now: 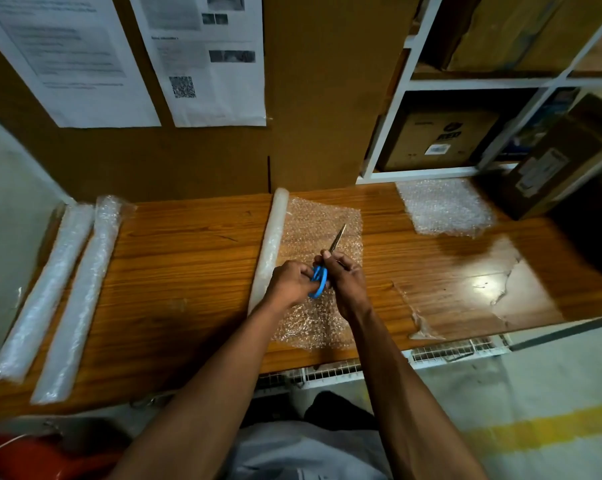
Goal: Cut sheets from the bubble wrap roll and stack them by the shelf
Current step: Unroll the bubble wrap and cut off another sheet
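Note:
A bubble wrap roll (271,244) lies across the middle of the wooden table (188,271), with a stretch of wrap (322,223) unrolled to its right. Above that stretch both hands meet on blue-handled scissors (319,280), whose closed blades point up and away. My left hand (290,282) grips the blue handles. My right hand (344,277) holds the scissors near the pivot. A stack of cut bubble wrap sheets (446,206) lies at the back right beside the white shelf (389,133).
Two more rolls (77,292) (39,292) lie at the table's left end. Cardboard boxes (441,140) (556,168) fill the shelf and stand at the right. A torn clear film (479,289) covers the table's right part. Papers (209,60) hang on the brown board behind.

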`<state>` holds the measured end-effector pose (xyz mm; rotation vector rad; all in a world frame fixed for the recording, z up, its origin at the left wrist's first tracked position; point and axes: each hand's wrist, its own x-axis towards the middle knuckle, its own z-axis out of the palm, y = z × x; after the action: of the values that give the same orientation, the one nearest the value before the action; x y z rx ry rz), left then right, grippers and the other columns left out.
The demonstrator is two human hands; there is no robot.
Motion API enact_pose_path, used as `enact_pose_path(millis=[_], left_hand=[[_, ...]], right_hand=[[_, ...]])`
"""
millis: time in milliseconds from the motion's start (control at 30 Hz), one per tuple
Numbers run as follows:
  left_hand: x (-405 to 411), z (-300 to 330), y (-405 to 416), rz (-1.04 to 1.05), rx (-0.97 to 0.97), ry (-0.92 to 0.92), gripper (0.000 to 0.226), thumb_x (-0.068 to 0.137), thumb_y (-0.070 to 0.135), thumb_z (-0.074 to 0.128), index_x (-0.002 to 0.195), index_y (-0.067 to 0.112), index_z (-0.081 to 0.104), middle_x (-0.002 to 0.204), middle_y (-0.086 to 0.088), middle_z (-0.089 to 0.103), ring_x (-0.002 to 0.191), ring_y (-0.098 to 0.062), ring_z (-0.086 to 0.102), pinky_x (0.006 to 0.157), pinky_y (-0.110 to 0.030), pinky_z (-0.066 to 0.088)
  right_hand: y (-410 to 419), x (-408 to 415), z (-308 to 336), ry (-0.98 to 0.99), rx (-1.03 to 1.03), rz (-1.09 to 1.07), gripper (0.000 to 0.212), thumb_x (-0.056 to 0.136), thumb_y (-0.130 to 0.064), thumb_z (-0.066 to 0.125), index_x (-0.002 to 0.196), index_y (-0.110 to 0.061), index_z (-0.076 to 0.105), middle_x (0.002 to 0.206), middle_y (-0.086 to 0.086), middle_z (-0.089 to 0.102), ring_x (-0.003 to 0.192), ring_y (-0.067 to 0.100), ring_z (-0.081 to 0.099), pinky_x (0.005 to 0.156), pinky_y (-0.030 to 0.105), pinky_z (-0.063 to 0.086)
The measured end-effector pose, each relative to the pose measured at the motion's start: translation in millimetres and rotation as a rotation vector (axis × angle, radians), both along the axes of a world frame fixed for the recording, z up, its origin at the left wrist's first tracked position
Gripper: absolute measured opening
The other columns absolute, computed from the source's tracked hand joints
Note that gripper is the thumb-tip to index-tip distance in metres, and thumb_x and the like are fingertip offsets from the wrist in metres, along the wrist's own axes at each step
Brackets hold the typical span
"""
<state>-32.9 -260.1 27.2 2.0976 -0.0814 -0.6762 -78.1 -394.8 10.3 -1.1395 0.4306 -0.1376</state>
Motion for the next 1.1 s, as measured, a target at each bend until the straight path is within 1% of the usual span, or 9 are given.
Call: enact_pose_path(millis=[100, 200, 333, 500, 600, 700, 800, 967, 1100], left_hand=[[-15.3, 0.8, 6.1, 0.097, -0.353, 0.278, 0.023, 0.082, 0.019, 0.086, 0.102, 0.013, 0.078, 0.096, -0.006, 0.080, 0.085, -0.015, 0.073, 0.069, -0.029, 0.052], [-31.5, -1.1, 23.0, 0.237, -0.552, 0.449, 0.036, 0.082, 0.018, 0.081, 0.115, 0.005, 0.072, 0.108, -0.013, 0.078, 0.093, -0.017, 0.071, 0.066, -0.022, 0.044], [-50.6, -13.3, 41.2, 0.334, -0.605, 0.534, 0.027, 0.096, 0.015, 0.067, 0.119, 0.002, 0.071, 0.114, -0.017, 0.075, 0.079, -0.010, 0.068, 0.052, -0.015, 0.040], [-79.9, -31.2, 44.0, 0.365, -0.611, 0.550, 0.021, 0.103, 0.014, 0.059, 0.117, 0.005, 0.071, 0.111, -0.020, 0.075, 0.065, -0.005, 0.066, 0.051, -0.016, 0.033], [-97.2, -31.7, 48.8, 0.315, -0.560, 0.539, 0.020, 0.100, 0.018, 0.064, 0.113, 0.005, 0.073, 0.111, -0.019, 0.075, 0.065, -0.004, 0.066, 0.056, -0.019, 0.032], [-106.6, -26.2, 55.8, 0.263, -0.523, 0.551, 0.018, 0.097, 0.018, 0.068, 0.108, 0.005, 0.074, 0.102, -0.014, 0.076, 0.068, -0.007, 0.068, 0.050, -0.015, 0.039], [-112.5, -26.7, 67.8, 0.213, -0.524, 0.580, 0.033, 0.096, 0.019, 0.069, 0.123, -0.001, 0.068, 0.113, -0.016, 0.075, 0.089, -0.014, 0.074, 0.056, -0.017, 0.043], [-115.5, -25.1, 92.5, 0.093, -0.542, 0.717, 0.048, 0.095, 0.018, 0.069, 0.136, -0.005, 0.058, 0.134, -0.022, 0.065, 0.119, -0.025, 0.068, 0.088, -0.035, 0.055], [-118.7, -23.3, 116.2, -0.030, -0.553, 0.814, 0.054, 0.093, 0.020, 0.075, 0.138, -0.004, 0.057, 0.142, -0.024, 0.059, 0.135, -0.033, 0.056, 0.114, -0.059, 0.040]], right_hand=[[-11.7, -10.1, -7.5, 0.048, -0.104, 0.034, 0.022, 0.105, -0.027, 0.063, 0.105, -0.010, 0.075, 0.109, 0.017, 0.077, 0.101, 0.030, 0.075, 0.088, 0.044, 0.062], [-22.0, -25.0, -23.3, 0.100, -0.415, 0.055, 0.011, 0.104, -0.015, 0.064, 0.108, -0.007, 0.070, 0.101, 0.010, 0.078, 0.099, 0.030, 0.076, 0.088, 0.043, 0.063], [-17.1, -56.5, -37.1, 0.127, -0.839, 0.298, 0.009, 0.103, -0.013, 0.064, 0.108, -0.019, 0.070, 0.096, -0.006, 0.074, 0.082, 0.009, 0.072, 0.068, 0.019, 0.057], [-5.5, -94.3, -61.5, -0.038, -1.291, 0.509, 0.020, 0.089, -0.037, 0.067, 0.097, -0.019, 0.063, 0.097, 0.004, 0.064, 0.084, 0.022, 0.056, 0.070, 0.034, 0.047], [-1.4, -108.9, -62.7, -0.052, -1.495, 0.584, 0.036, 0.087, -0.044, 0.063, 0.114, -0.021, 0.064, 0.123, 0.007, 0.065, 0.110, 0.031, 0.058, 0.091, 0.043, 0.049], [-0.3, -111.7, -52.7, -0.046, -1.590, 0.619, 0.035, 0.095, -0.030, 0.066, 0.129, -0.023, 0.066, 0.141, 0.005, 0.060, 0.128, 0.032, 0.053, 0.104, 0.046, 0.042], [1.9, -110.7, -42.0, 0.003, -1.626, 0.681, 0.049, 0.087, -0.012, 0.077, 0.134, -0.019, 0.064, 0.145, 0.007, 0.057, 0.132, 0.033, 0.050, 0.108, 0.045, 0.041], [7.1, -108.7, -42.0, 0.065, -1.599, 0.634, 0.045, 0.089, -0.011, 0.073, 0.132, -0.016, 0.059, 0.134, 0.008, 0.060, 0.125, 0.031, 0.053, 0.102, 0.041, 0.042], [15.2, -102.5, -41.8, 0.106, -1.546, 0.561, 0.027, 0.105, -0.028, 0.056, 0.128, -0.014, 0.055, 0.128, 0.013, 0.062, 0.117, 0.033, 0.056, 0.096, 0.041, 0.046]])
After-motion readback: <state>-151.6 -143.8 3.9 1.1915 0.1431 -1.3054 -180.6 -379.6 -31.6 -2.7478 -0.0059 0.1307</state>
